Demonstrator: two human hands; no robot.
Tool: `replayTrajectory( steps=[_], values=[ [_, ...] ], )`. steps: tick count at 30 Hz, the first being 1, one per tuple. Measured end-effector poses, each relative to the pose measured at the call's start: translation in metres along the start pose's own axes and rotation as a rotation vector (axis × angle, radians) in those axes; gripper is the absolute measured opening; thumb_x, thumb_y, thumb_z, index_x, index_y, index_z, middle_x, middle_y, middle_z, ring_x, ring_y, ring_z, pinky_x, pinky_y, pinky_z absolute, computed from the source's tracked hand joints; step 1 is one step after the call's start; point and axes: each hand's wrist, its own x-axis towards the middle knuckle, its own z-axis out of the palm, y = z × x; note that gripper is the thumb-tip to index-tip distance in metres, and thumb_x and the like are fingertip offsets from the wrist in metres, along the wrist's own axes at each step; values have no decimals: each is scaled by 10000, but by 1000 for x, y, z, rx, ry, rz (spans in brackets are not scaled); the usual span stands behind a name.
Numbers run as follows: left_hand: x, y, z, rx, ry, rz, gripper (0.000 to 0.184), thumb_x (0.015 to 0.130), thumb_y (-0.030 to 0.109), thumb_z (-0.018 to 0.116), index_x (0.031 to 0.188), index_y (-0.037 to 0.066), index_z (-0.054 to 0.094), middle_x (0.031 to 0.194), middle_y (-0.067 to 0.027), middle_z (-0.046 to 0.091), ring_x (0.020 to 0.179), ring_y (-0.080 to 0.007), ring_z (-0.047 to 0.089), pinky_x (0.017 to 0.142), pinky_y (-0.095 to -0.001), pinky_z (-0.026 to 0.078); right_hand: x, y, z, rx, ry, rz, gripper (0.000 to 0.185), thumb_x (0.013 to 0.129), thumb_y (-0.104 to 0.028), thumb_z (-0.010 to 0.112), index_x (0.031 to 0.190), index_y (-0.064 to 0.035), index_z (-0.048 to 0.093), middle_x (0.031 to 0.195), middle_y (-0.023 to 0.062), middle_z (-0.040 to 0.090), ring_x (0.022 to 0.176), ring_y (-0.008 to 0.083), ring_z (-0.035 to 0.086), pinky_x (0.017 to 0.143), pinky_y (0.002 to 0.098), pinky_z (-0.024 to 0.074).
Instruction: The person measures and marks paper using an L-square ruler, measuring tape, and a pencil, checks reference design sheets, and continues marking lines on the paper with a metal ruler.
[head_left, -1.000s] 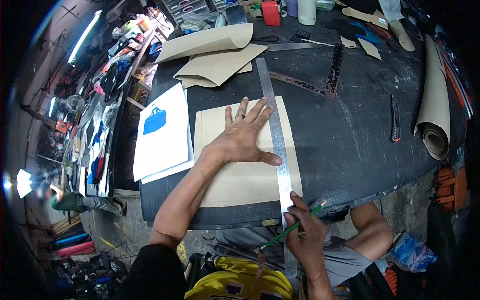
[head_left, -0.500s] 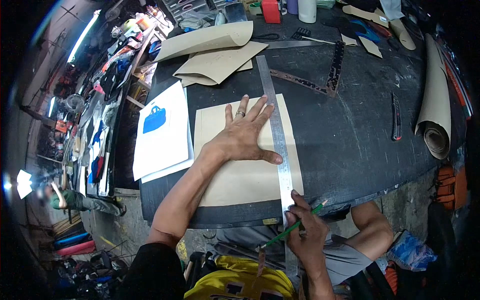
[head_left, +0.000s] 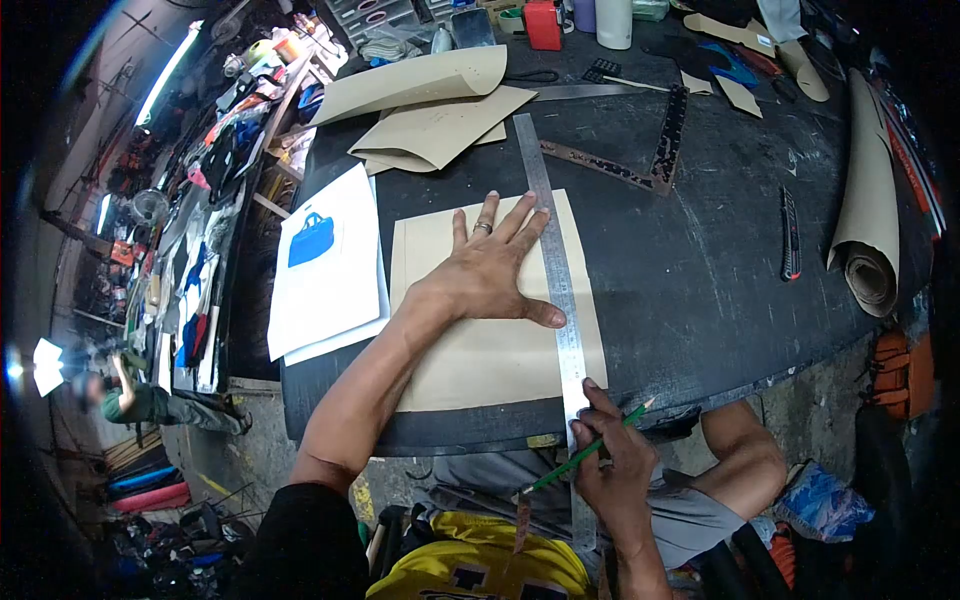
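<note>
A sheet of tan card (head_left: 480, 370) lies flat on the dark table, near its front edge. Along the sheet's right side runs a long steel ruler (head_left: 563, 300), its near end jutting past the table edge. My left hand (head_left: 475, 275) is spread palm down on the card, with thumb and fingertips at the ruler. Beside the ruler's near part, my right hand (head_left: 620, 470) holds a green pencil (head_left: 575, 460) between its fingers, point up and to the right. Its thumb and forefinger are against the ruler; whether they grip it is partly hidden.
White papers with a blue bag picture (head_left: 325, 290) lie to the left. Folded tan card (head_left: 435, 125) sits behind. A rusty metal square (head_left: 655, 170), a utility knife (head_left: 792, 235) and a card roll (head_left: 865, 210) are at the right. A person (head_left: 145, 400) stands far left.
My hands, the ruler and the card keep their places. The whole view has shifted very slightly, and the person at far left has moved a little.
</note>
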Motion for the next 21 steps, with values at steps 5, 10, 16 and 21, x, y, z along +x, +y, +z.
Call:
replayTrajectory(
  steps=[5,10,16,21],
  values=[
    [0,1,-1,7,-5,-6,1616,534,934,847,1772,149,167,1848,-145,89,1688,-454,-26,1343,-713,-6,-1,-2,-1,16,-27,61,119,983,61,708,1100,46,717,1379,231,748,1121,321,800,890,399,640],
    [-3,6,-8,26,-30,-25,1601,547,944,829,1772,154,167,1848,-142,96,1693,-435,20,1341,-723,12,-1,1,1,22,-16,50,117,985,51,709,1102,49,718,1385,221,748,1092,322,808,870,401,640],
    [-2,21,-23,135,-97,-34,1605,564,913,853,1766,105,162,1840,-171,118,1694,-412,84,1365,-667,74,0,-4,-3,20,-28,59,140,988,42,711,1126,58,718,1391,203,749,1034,312,818,844,393,642],
    [-2,29,-33,142,-120,-30,1637,552,836,925,1751,30,154,1829,-211,130,1691,-413,116,1376,-609,148,3,-3,-2,11,-6,19,150,991,30,714,1137,65,717,1398,184,750,954,286,815,780,370,636]
  ],
)
